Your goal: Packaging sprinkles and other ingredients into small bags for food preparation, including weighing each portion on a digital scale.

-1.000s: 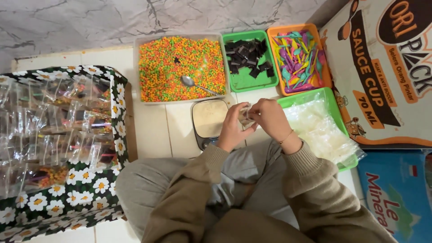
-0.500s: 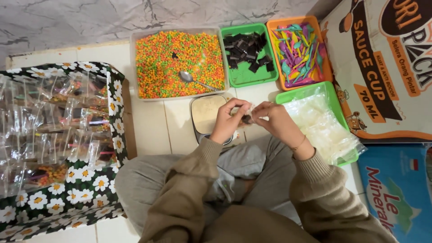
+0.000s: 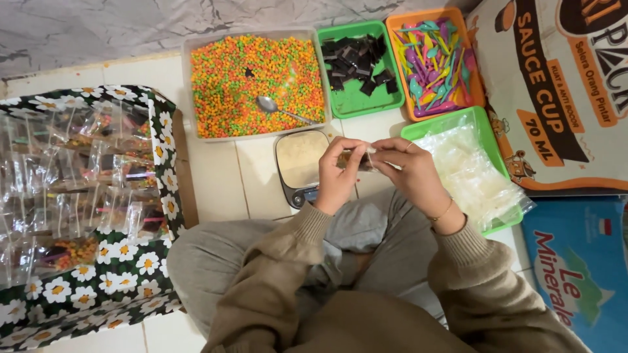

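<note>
My left hand and my right hand meet in front of me over my lap, both pinching a small clear plastic packet with something dark inside. Just behind the hands sits a small kitchen scale with a pale tray on it. Beyond it a clear tub holds orange and green sprinkles with a metal spoon lying in them.
A green tray of dark chocolate pieces and an orange tray of colourful plastic spoons stand at the back. A green tray of clear bags is at right, cardboard boxes beyond. A daisy-print box of filled packets is at left.
The hands stay together on the packet, fingers shifting slightly along it. The camera view has drifted a little, so the trays sit marginally higher in frame.
</note>
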